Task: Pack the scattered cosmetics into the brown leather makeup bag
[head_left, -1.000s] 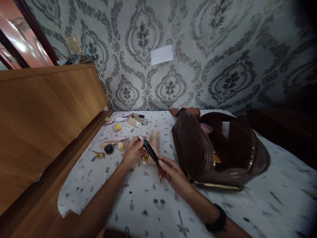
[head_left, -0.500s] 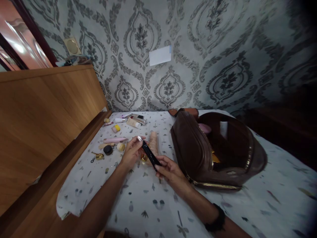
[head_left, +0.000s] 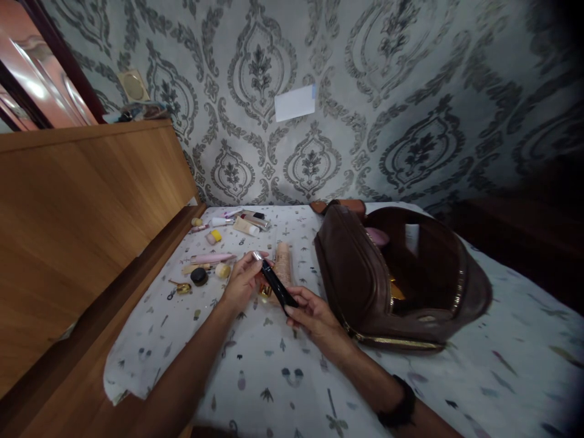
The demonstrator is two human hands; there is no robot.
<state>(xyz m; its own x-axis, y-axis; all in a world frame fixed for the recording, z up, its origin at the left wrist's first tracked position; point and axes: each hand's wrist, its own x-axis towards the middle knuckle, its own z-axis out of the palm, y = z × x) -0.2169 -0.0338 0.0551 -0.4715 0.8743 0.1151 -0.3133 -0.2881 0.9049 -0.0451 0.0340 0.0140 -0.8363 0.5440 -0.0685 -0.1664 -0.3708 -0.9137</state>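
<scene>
My left grip (head_left: 241,285) and right grip (head_left: 316,314) pinch a black tube (head_left: 275,282) between them (probably for steadiness), a bag (head_left: 353,267) rightward.

Glossy black tube (head_left: 277,285); smooth, leathery brown bag (head_left: 353,267); grainy wood panel (head_left: 91,188).

- Up top, here's the wall (head_left: 360,143), grey and white in big ornate medallions.
- Right on it sits a white card (head_left: 292,104), slightly tilted, blue at one corner.
- Over left, a wooden panel (head_left: 86,194), with small clutter (head_left: 145,111) on its top edge, too blurred to name.
- Just above that, a pale square plate (head_left: 133,86) with a round centre.
- And far left, a glossy reddish door (head_left: 39,67), catching the light beside a dark frame (head_left: 68,61).
</scene>
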